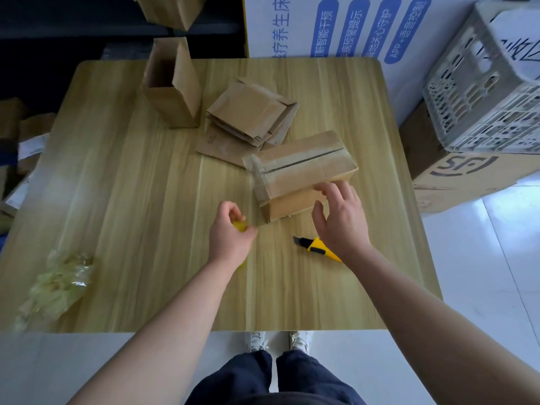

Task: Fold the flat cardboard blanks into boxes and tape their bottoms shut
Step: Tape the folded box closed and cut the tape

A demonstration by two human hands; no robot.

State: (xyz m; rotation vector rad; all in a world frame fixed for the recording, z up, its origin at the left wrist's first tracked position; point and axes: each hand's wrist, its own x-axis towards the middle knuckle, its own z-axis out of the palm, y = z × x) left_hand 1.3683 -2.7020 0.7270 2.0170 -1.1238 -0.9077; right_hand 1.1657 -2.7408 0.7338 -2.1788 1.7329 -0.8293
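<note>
Far left on the table [131, 185] lies a crumpled wad of tape [55, 287]. Behind centre stands an open box [172, 86], with a stack of flat blanks [248, 112] to its right.

The left hand [229, 232] curls closed around something yellow, probably the tape; what it is cannot be told for sure. A clear strip seems to run from it to the taped box [301, 171]. If that hand pulls sideways, the strip may twist, stick to itself, or peel the end flap.

The right hand [340, 217] hovers open, fingers spread, fingertips touching the box's near edge, holding nothing. Below its wrist lies a knife [315, 248], blade exposed; a dropped wrist could catch it.
</note>
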